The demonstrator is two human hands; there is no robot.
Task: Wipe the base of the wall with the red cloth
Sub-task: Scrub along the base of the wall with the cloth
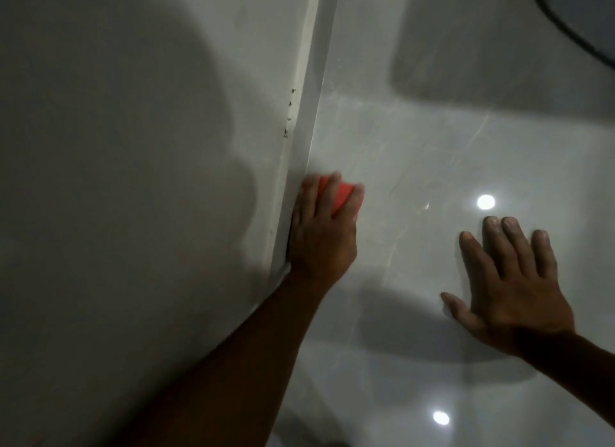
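My left hand is closed around a red cloth, pressing it against the white skirting strip at the base of the grey wall. Only a small part of the cloth shows between my fingers. My right hand lies flat on the glossy floor with its fingers spread, well to the right of the cloth. A few small dark marks sit on the wall beside the strip, further along from my left hand.
The shiny light tiles reflect two ceiling lights. A dark curved object shows at the top right corner. Shadows fall across the wall and the floor.
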